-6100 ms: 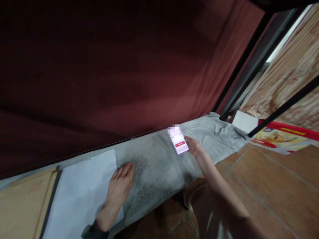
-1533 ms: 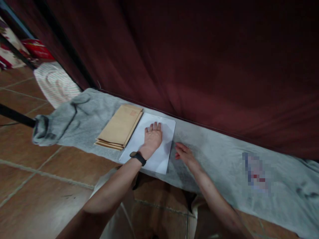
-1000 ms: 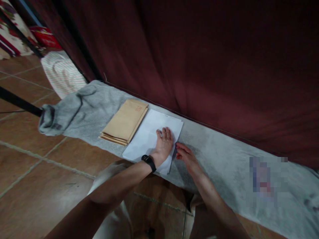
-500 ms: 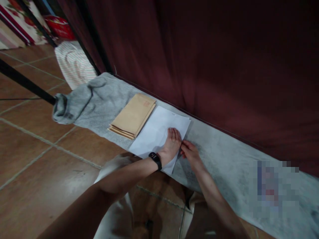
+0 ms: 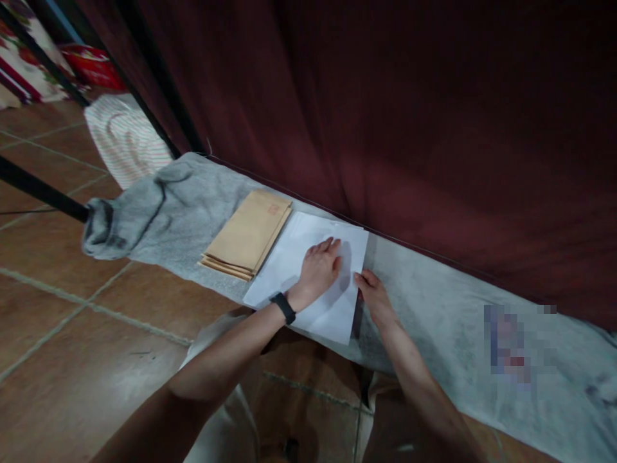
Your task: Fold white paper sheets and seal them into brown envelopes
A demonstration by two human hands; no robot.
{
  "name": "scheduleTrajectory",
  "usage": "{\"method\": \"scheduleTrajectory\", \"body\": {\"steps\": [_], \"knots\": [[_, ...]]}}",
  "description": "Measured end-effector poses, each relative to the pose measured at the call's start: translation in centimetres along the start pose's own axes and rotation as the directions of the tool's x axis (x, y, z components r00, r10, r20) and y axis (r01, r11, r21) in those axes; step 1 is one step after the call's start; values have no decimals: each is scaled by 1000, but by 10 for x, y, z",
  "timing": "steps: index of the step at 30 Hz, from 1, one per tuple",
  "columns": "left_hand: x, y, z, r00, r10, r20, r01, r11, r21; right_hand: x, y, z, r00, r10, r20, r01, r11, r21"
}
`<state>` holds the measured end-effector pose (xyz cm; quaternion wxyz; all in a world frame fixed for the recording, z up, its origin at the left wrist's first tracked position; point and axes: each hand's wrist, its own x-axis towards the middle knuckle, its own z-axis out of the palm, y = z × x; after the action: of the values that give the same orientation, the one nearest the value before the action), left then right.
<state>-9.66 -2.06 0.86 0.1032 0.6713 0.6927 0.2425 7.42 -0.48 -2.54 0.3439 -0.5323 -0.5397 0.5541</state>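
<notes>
I see the left hand (image 5: pixel 319 270) lying flat, fingers spread, on the white paper sheets (image 5: pixel 308 276), which rest on the grey cloth (image 5: pixel 424 308) just beside a stack of brown envelopes (image 5: pixel 248 233). The right hand (image 5: pixel 373 297) sits at the paper's right edge, fingers curled; it seems to pinch that edge, though I can't tell for sure.

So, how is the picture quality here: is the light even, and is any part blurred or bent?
Head view: light is dim and uneven; the white paper is brightest, the maroon curtain falls into darkness at top. The left hand casts a soft shadow on the paper. A pixelated patch hides something on the grey cloth. Edges bend from the wide lens.
</notes>
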Motion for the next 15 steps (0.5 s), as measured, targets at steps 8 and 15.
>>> {"method": "scheduleTrajectory", "body": {"steps": [8,15], "knots": [[32,-42,-7,869,-487,91,447,692,-568,-2,-17,-33,998,68,-12,-61,948,314],[24,-26,-14,800,-522,296,515,343,-786,-7,-24,-66,998,63,-14,-53,920,388]]}}
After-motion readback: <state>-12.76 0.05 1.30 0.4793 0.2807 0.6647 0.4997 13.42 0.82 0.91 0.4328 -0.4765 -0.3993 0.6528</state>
